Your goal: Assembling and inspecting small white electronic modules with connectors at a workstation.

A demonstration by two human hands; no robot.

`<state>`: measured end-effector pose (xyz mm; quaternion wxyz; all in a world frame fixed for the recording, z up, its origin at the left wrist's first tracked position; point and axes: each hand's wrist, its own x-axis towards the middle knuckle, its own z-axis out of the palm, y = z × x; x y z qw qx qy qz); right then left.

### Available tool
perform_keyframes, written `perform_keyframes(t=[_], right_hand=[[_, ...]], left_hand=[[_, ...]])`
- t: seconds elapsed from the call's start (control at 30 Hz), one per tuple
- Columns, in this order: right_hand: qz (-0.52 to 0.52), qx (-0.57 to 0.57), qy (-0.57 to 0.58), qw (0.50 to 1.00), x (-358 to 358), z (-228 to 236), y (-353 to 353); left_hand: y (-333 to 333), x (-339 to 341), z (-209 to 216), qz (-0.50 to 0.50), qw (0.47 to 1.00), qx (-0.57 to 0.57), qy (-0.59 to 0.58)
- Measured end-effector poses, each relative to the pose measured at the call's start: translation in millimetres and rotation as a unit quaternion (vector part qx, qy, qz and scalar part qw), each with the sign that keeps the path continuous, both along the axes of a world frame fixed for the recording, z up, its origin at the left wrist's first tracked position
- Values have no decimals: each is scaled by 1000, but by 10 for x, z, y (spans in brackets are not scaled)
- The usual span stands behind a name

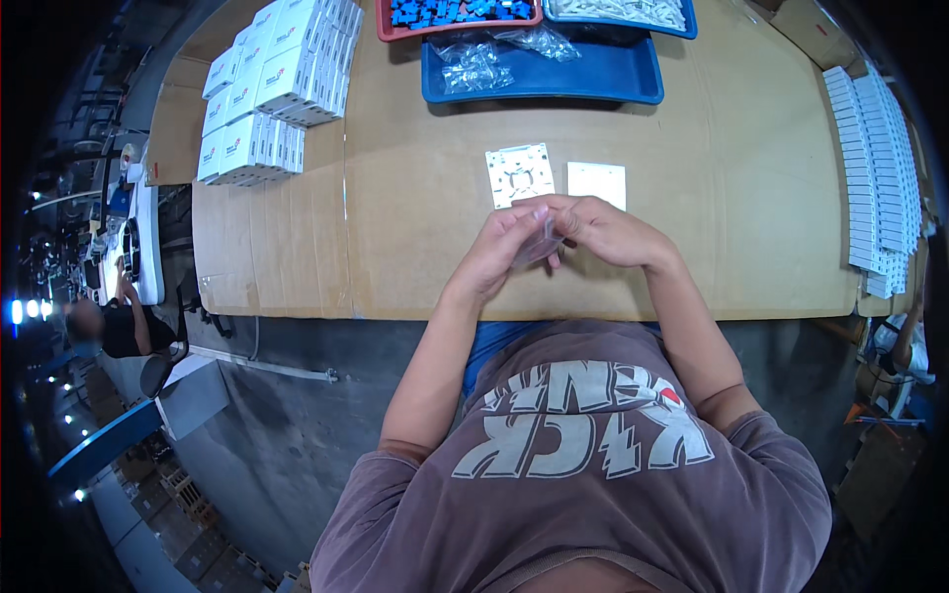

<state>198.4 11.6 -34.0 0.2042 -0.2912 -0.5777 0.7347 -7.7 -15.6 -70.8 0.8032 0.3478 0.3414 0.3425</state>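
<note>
A small clear plastic bag (pixel 535 249) is at the centre of the frame, above the near edge of the cardboard-covered tabletop (pixel 415 198). The left hand (pixel 488 247) pinches it with bent fingers, and the right hand (pixel 615 231), curled narrow, grips it from the other side (its contents, if any, are too blurred to tell).

Just beyond the hands lie a white square faceplate frame (pixel 520 174) with cut-outs and, beside it, a plain white square plate (pixel 597 178), partly covered by the right hand.

At the top of the frame, a red tray (pixel 435 34) holds a heap of blue plastic parts (pixel 460 12); to its right, a blue tray (pixel 677 31) holds white parts (pixel 623 10). Below both sits a wider blue tray (pixel 593 79), with crumpled clear packets (pixel 474 71) toward its left and middle.

White printed cartons (pixel 267 89) stand stacked at upper left; columns of stacked white pieces (pixel 875 178) line the right.
</note>
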Motion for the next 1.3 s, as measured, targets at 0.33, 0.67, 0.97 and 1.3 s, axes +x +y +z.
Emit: perform_keyframes(t=[0.33,0.67,0.97,1.3], right_hand=[[-20,73,-142,987,83,57,42],[-318,286,-219,877,982,385,1286],[-398,427,-488,649,1475,359,2665],[-390,444,-576,565,1330,19,2896]], left_hand=[[-19,-14,-174,-66,998,23,-2],[-129,-58,-76,-80,960,-186,-191],[-389,-33,-364,-43,951,-221,-210],[-395,-73,-430,-81,898,-275,-333]])
